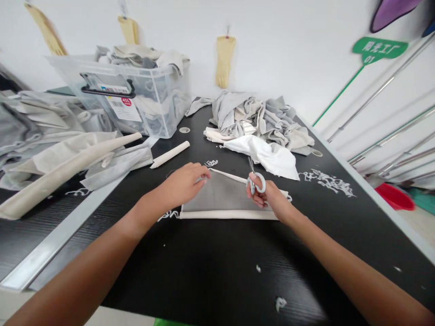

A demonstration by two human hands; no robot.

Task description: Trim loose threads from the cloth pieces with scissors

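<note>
My right hand (267,194) grips a pair of scissors (260,183) by its pale grey loop handles, with the blades pointing away from me. Below both hands lies a piece of grey fabric (224,194) with a cream rolled band (227,214) along its near edge and another along its far edge. My left hand (190,180) hovers by the far left corner of this fabric, thumb and fingers curved with a small gap between them. A little tangle of white threads (211,163) rests just beyond that hand. More loose threads (169,215) stick out at the near left corner.
Crumpled grey and white cloths (251,113) are heaped at the back. A clear plastic bin (159,104) full of fabric stands back left, beside more piled cloth (50,117). Thread scraps (329,181) lie right on the black table (204,271). A tape ring (184,130) sits near the bin.
</note>
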